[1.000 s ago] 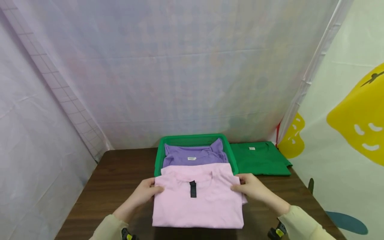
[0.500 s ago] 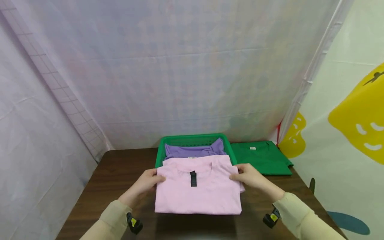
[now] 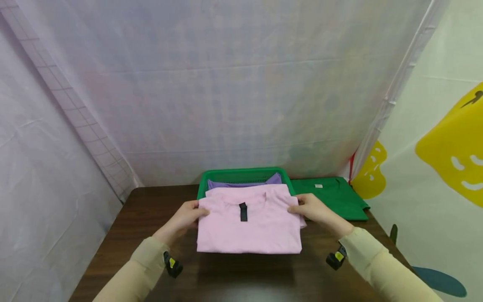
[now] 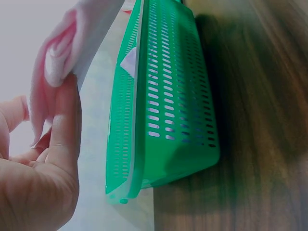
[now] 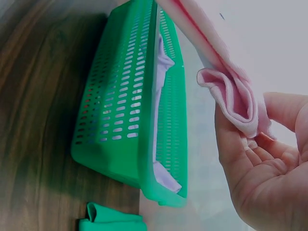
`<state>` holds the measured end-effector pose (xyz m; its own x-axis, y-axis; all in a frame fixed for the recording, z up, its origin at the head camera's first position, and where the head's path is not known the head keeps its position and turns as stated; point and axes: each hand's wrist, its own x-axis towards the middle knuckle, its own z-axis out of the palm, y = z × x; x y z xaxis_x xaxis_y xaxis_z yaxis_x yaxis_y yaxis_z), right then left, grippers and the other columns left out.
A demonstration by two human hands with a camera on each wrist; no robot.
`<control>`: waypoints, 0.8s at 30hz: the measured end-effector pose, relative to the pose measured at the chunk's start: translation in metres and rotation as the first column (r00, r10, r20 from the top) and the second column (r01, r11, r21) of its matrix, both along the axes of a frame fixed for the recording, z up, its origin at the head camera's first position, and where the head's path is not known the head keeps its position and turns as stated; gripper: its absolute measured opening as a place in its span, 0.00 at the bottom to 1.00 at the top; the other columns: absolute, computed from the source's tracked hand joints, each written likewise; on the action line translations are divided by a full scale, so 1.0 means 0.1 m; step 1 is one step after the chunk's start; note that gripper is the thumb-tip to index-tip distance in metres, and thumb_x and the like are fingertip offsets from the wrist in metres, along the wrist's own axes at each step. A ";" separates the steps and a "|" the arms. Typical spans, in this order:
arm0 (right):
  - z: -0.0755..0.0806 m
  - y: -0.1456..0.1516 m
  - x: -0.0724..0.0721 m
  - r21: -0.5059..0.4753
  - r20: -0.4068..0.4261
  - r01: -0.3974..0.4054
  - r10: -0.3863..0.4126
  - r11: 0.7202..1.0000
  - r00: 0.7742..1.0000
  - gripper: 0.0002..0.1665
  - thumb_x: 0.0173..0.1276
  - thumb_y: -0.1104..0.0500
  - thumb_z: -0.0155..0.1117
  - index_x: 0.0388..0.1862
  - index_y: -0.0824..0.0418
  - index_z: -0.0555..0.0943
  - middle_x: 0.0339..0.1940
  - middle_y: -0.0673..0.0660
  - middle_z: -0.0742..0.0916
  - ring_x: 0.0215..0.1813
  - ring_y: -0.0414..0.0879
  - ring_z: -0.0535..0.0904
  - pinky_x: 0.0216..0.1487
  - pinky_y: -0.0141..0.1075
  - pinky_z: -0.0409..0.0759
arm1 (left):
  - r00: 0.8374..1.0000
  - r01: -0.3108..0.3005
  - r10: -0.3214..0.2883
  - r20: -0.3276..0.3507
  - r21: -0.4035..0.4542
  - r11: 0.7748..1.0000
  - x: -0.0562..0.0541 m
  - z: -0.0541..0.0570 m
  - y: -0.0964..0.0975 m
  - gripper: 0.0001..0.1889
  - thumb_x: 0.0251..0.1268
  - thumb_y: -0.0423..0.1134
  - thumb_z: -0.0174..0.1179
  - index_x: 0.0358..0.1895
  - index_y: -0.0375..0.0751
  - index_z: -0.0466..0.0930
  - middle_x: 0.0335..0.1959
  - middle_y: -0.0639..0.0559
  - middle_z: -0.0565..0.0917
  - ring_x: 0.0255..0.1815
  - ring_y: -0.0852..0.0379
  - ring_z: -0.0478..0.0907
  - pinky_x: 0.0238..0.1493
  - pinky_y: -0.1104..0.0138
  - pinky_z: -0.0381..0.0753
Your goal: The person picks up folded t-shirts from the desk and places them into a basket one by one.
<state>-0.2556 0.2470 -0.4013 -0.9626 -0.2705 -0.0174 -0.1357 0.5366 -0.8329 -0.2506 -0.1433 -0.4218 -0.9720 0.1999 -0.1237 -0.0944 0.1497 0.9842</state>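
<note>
A folded pink T-shirt [image 3: 249, 235] with a black neck label hangs in the air over the near part of a green plastic basket [image 3: 241, 171]. My left hand [image 3: 188, 216] pinches its left edge, thumb on top and fingers beneath. At the opposite edge my right hand [image 3: 311, 209] grips the cloth the same way. Both wrist views show the folded layers held between thumb and fingers, above the rim of the basket. Inside the basket lies a purple shirt [image 3: 274, 179], mostly hidden behind the pink one in the head view.
A folded green T-shirt [image 3: 332, 197] lies on the dark wooden table [image 3: 151, 205], right of the basket. A pale curtain [image 3: 226, 105] hangs behind the table's far edge. Printed sheeting with yellow shapes [image 3: 453, 147] covers the right side.
Both hands have moved forward, carrying the pink T-shirt farther over the basket. It now covers more of the purple shirt, including its label. The green T-shirt stays in place.
</note>
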 end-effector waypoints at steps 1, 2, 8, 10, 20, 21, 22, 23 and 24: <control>0.00 0.00 -0.03 -0.003 -0.001 0.001 -0.001 1.000 1.000 0.12 0.63 0.59 0.68 0.36 0.68 0.82 0.19 0.52 0.77 0.22 0.43 0.72 0.23 0.35 0.73 | 1.000 0.003 -0.003 0.000 0.002 1.000 -0.02 0.01 0.00 0.18 0.62 0.31 0.58 0.51 0.20 0.73 0.32 0.46 0.81 0.29 0.55 0.80 0.31 0.59 0.84; 0.00 0.01 -0.05 -0.006 0.004 0.002 -0.002 1.000 1.000 0.12 0.64 0.58 0.68 0.37 0.69 0.81 0.19 0.52 0.77 0.22 0.44 0.72 0.24 0.35 0.73 | 1.000 0.005 -0.005 -0.002 0.003 1.000 -0.04 0.02 0.01 0.18 0.62 0.30 0.58 0.51 0.20 0.72 0.32 0.45 0.81 0.29 0.55 0.80 0.31 0.60 0.84; 0.03 0.01 -0.19 -0.028 0.031 0.015 -0.015 0.999 0.999 0.12 0.65 0.59 0.67 0.38 0.69 0.81 0.18 0.52 0.76 0.22 0.43 0.71 0.24 0.35 0.73 | 1.000 -0.024 0.024 0.003 -0.008 1.000 -0.16 0.08 0.04 0.18 0.62 0.30 0.57 0.52 0.20 0.73 0.33 0.44 0.81 0.29 0.55 0.80 0.30 0.62 0.83; 0.04 0.01 -0.23 -0.042 0.051 0.018 -0.016 0.999 0.999 0.12 0.65 0.59 0.66 0.38 0.69 0.81 0.18 0.53 0.76 0.22 0.43 0.71 0.24 0.35 0.73 | 1.000 -0.027 0.027 0.005 -0.014 1.000 -0.20 0.10 0.04 0.18 0.62 0.30 0.57 0.52 0.21 0.73 0.33 0.44 0.80 0.29 0.55 0.80 0.30 0.62 0.83; 0.13 0.02 -0.48 -0.092 0.106 0.034 -0.024 0.995 0.994 0.15 0.66 0.59 0.66 0.42 0.72 0.80 0.18 0.51 0.76 0.22 0.41 0.71 0.26 0.33 0.73 | 1.000 -0.029 0.029 0.002 -0.010 1.000 -0.43 0.22 0.06 0.19 0.63 0.31 0.57 0.54 0.22 0.73 0.33 0.46 0.80 0.28 0.56 0.80 0.30 0.64 0.82; 0.14 0.03 -0.51 -0.093 0.110 0.036 -0.025 0.995 0.994 0.15 0.66 0.59 0.66 0.43 0.72 0.80 0.19 0.51 0.76 0.22 0.41 0.71 0.26 0.33 0.74 | 1.000 -0.030 0.030 0.002 -0.010 1.000 -0.46 0.23 0.06 0.19 0.63 0.30 0.57 0.54 0.21 0.73 0.33 0.46 0.80 0.28 0.56 0.80 0.30 0.64 0.82; 0.15 0.03 -0.53 -0.097 0.117 0.040 -0.029 0.994 0.993 0.16 0.66 0.59 0.66 0.44 0.73 0.80 0.19 0.51 0.77 0.22 0.41 0.72 0.26 0.33 0.74 | 1.000 -0.031 0.031 0.000 -0.011 0.999 -0.48 0.24 0.07 0.19 0.63 0.30 0.56 0.54 0.21 0.73 0.34 0.46 0.80 0.28 0.56 0.79 0.30 0.64 0.82; 0.16 0.03 -0.56 -0.099 0.124 0.039 -0.027 0.994 0.992 0.17 0.66 0.59 0.66 0.45 0.73 0.79 0.20 0.52 0.77 0.23 0.41 0.72 0.26 0.33 0.74 | 0.999 -0.033 0.033 0.001 -0.012 0.999 -0.51 0.25 0.07 0.19 0.63 0.30 0.56 0.55 0.21 0.72 0.34 0.46 0.80 0.29 0.56 0.79 0.30 0.64 0.82; 0.17 0.03 -0.58 -0.102 0.131 0.039 -0.026 0.994 0.991 0.18 0.67 0.59 0.65 0.46 0.74 0.79 0.21 0.53 0.78 0.23 0.41 0.73 0.27 0.33 0.75 | 0.999 -0.036 0.036 0.000 -0.012 0.999 -0.53 0.26 0.07 0.19 0.63 0.30 0.56 0.55 0.21 0.72 0.34 0.45 0.80 0.29 0.56 0.79 0.30 0.65 0.82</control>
